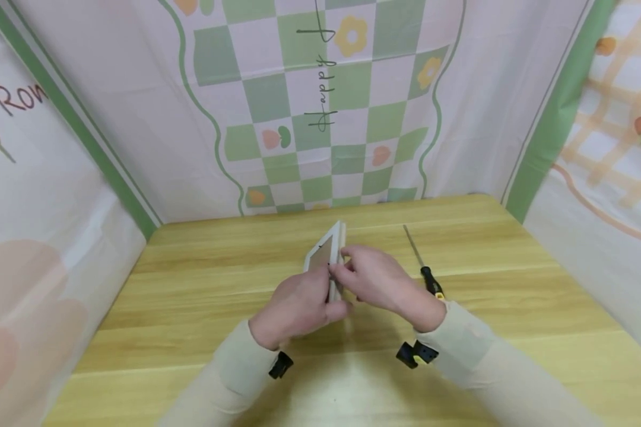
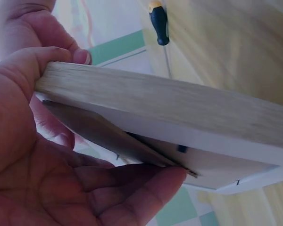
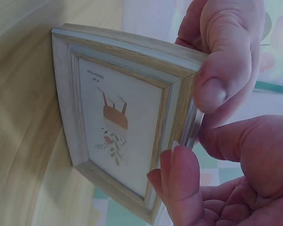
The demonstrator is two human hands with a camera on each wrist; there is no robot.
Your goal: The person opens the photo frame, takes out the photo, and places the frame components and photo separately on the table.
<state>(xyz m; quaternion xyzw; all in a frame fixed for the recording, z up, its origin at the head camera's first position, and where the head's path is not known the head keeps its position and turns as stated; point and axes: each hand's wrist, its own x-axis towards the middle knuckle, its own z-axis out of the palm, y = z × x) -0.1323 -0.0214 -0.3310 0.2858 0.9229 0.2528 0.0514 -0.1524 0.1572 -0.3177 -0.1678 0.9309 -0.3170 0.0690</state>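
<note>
A light wood-grain picture frame [image 1: 338, 237] stands tilted on the table between both hands, its brown back [image 1: 319, 256] turned left. In the right wrist view, the front of the frame [image 3: 66, 99] shows a printed insert [image 3: 118, 122] with a chair and leaves. My left hand [image 1: 299, 302] grips the frame, thumb over its edge. Beneath, in the left wrist view, the left fingertips touch a dark flap [image 2: 99, 129] that angles away from the back. My right hand [image 1: 381, 279] pinches the frame's near edge between thumb and fingers; its fingertips lie against the front moulding.
A screwdriver [image 1: 431, 281] with a black and yellow handle lies to the right of the frame, tip pointing away. The wood-grain table [image 1: 203, 284] meets printed cloth curtains [image 1: 352, 118] at the back and sides. Small dark tabs [image 2: 182, 149] stick out on the frame's back.
</note>
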